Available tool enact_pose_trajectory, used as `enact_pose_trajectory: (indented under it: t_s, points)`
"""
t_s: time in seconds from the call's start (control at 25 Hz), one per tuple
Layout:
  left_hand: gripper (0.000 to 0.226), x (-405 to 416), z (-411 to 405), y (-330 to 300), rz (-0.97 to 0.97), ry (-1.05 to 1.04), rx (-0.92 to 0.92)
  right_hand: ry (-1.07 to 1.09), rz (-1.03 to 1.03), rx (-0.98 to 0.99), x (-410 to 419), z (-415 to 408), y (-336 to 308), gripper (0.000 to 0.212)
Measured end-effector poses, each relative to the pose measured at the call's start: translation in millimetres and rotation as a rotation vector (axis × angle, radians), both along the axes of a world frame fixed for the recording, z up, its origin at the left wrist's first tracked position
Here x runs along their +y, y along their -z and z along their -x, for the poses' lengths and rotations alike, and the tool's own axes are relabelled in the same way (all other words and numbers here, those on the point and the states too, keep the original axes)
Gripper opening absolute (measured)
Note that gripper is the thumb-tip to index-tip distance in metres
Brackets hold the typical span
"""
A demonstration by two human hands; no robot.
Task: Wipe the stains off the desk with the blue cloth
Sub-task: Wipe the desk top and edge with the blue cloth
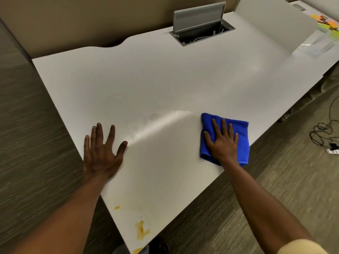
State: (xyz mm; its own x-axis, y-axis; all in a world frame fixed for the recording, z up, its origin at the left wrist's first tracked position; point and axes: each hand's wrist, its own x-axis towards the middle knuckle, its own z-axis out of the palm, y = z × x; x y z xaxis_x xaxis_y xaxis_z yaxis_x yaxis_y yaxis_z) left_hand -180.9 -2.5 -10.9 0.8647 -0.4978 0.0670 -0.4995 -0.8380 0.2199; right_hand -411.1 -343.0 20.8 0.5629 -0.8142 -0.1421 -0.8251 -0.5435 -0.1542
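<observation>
The white desk fills the view. A folded blue cloth lies flat near the desk's right front edge, and my right hand presses down on it with fingers spread. My left hand rests flat on the bare desk near the left edge, fingers apart, holding nothing. A damp shiny streak runs between the two hands. Yellow-brown stains sit at the near corner: a small spot, a larger smear, and another stain at the very edge.
An open grey cable hatch is set in the desk's far side. Coloured sticky notes and a clear plastic sheet lie at the far right. Black cables and a power strip are on the carpet at right.
</observation>
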Motion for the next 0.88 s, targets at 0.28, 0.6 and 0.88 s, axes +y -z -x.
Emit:
enact_pose_trajectory:
  t_s: [0.28,0.6,0.88]
  points:
    - [0.082,3.4,-2.7,-5.4,-0.012,0.006,0.018,-0.38,0.089,-0.063,129.8,25.2,22.7,0.077]
    - [0.077,1.5,-5.4,6.3,0.014,-0.007,-0.047,-0.114,0.003,-0.018,9.3,-13.7,5.3,0.08]
    - [0.078,3.3,-5.5,4.0,-0.003,0.002,-0.028,-0.214,0.039,-0.097,83.2,-7.4,7.7,0.079]
